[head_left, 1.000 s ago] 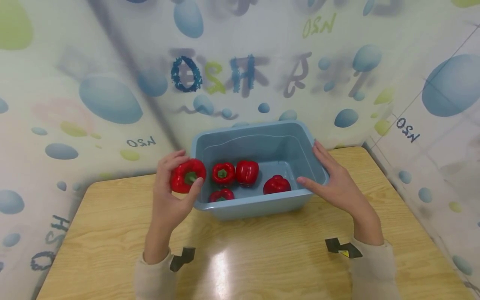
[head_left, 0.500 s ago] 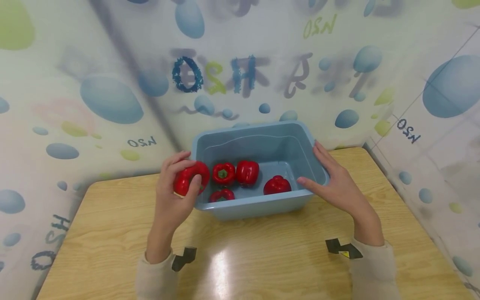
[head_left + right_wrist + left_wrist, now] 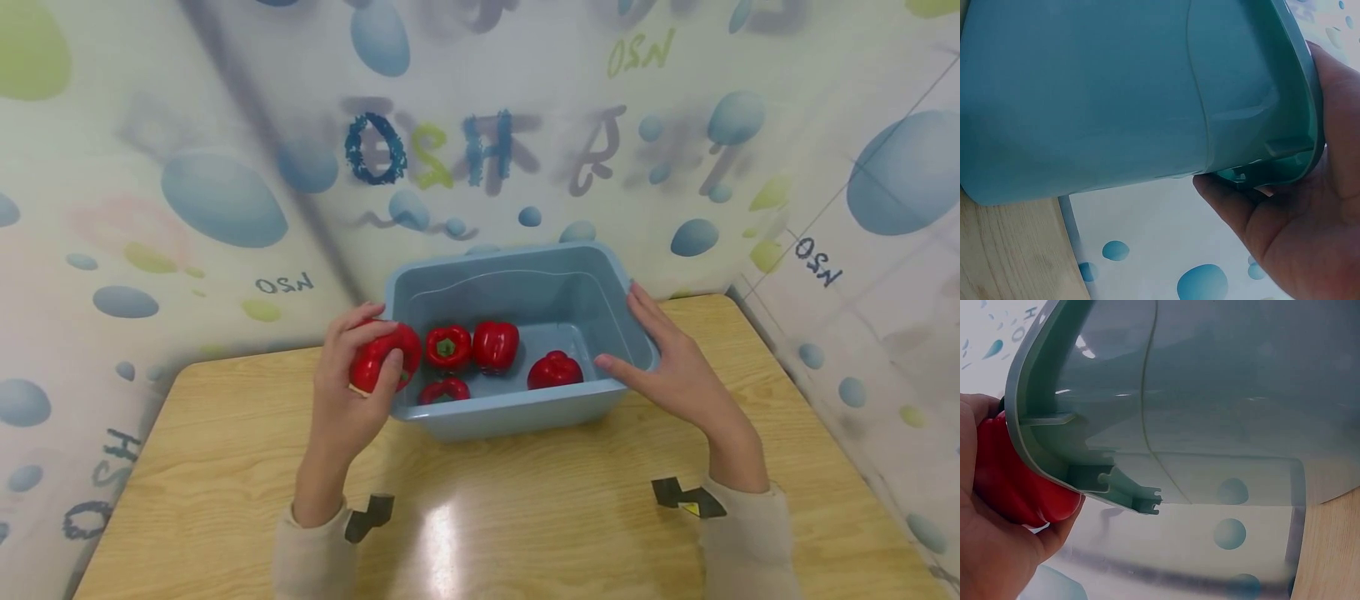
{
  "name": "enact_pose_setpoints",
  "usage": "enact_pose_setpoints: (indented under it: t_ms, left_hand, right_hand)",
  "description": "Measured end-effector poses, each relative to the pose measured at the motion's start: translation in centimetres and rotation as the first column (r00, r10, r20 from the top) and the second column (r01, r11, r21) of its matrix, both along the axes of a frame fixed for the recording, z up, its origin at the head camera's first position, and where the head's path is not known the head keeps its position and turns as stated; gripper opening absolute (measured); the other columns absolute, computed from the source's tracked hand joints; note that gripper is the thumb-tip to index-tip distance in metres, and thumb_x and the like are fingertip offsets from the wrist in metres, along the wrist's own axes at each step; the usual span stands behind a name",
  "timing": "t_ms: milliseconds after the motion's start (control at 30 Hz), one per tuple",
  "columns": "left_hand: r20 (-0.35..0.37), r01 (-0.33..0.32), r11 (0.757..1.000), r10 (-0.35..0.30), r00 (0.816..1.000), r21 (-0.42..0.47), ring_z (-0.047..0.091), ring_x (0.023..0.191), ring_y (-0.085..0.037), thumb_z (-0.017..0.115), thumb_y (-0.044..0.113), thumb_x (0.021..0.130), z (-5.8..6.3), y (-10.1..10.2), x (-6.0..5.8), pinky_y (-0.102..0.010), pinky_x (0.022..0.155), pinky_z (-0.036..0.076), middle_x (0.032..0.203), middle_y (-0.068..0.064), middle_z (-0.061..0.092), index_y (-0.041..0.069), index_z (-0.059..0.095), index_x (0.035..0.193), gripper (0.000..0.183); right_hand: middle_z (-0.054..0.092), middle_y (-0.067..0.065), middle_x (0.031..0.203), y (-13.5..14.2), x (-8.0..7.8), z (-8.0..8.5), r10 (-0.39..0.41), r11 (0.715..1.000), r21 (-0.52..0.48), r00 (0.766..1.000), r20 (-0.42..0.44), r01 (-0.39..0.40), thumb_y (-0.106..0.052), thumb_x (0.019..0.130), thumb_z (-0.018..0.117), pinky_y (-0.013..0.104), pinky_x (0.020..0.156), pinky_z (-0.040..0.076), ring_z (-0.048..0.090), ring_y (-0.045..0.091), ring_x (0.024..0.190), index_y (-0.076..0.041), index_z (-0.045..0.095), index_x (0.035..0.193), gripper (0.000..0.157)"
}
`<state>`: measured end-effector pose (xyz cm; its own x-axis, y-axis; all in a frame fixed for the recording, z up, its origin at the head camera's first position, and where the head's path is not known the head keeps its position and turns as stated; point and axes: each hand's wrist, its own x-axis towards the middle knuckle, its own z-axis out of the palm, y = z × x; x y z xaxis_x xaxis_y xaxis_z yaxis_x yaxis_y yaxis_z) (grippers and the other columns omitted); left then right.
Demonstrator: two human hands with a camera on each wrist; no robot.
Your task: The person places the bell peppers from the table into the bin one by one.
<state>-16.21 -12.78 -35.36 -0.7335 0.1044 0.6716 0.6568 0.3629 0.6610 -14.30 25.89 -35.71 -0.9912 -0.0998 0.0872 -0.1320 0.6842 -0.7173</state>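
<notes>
A red bell pepper (image 3: 367, 364) is in my left hand (image 3: 337, 417), fingers over its far side and thumb across the near side. It overlaps the left rim of a blue plastic bin (image 3: 517, 417). In the left wrist view, the same bell pepper (image 3: 1025, 487) lies right against the bin's corner rim. My right hand (image 3: 678, 371) grips the bin's right end, thumb over the front corner. From the right wrist view, fingertips (image 3: 1222, 200) reach beneath the rim of the bin (image 3: 1104, 106). Several red bell peppers, one upright with its stem up (image 3: 448, 350), lie inside the bin.
The bin stands on a wooden table (image 3: 540, 508), close to the wall (image 3: 465, 83) printed with blue and green drops and letters. A second wall (image 3: 892, 333) runs along the right side. Inside the bin, the peppers sit toward the left and front.
The pepper in my left hand has shifted slightly right and turned, so its green stem now mostly hides behind my thumb. My right hand and the bin look unmoved.
</notes>
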Motion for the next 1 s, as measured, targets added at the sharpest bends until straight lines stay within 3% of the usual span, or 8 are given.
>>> enact_pose_setpoints:
  t_ms: [733, 1000]
  left_hand:
    - [-0.004, 0.026, 1.0, -0.026, 1.0, 0.001, 0.048, 0.138, -0.026, 0.077, -0.005, 0.076, 0.08, 0.12, 0.11, -0.016, 0.101, 0.052, 0.144, -0.011, 0.056, 0.005, 0.066, 0.124, 0.05]
    - [0.003, 0.026, 1.0, -0.026, 1.0, 0.002, 0.047, 0.139, -0.027, 0.078, -0.005, 0.074, 0.17, 0.23, 0.16, -0.016, 0.101, 0.052, 0.144, -0.015, 0.054, 0.005, 0.066, 0.123, 0.052]
  right_hand:
    - [0.01, -0.01, 0.172, -0.03, 0.05, 0.2, -0.005, 1.0, -0.013, 1.0, 0.02, 0.005, -0.047, 0.088, 0.074, 0.074, 0.114, 0.03, 0.017, 0.035, 0.159, -0.029, 0.017, 0.162, 0.095]
    - [0.011, -0.009, 0.172, 0.04, 0.04, 0.11, -0.003, 1.0, -0.009, 1.0, 0.011, 0.003, -0.046, 0.088, 0.074, 0.073, 0.115, 0.029, 0.017, 0.034, 0.159, -0.028, 0.018, 0.162, 0.095]
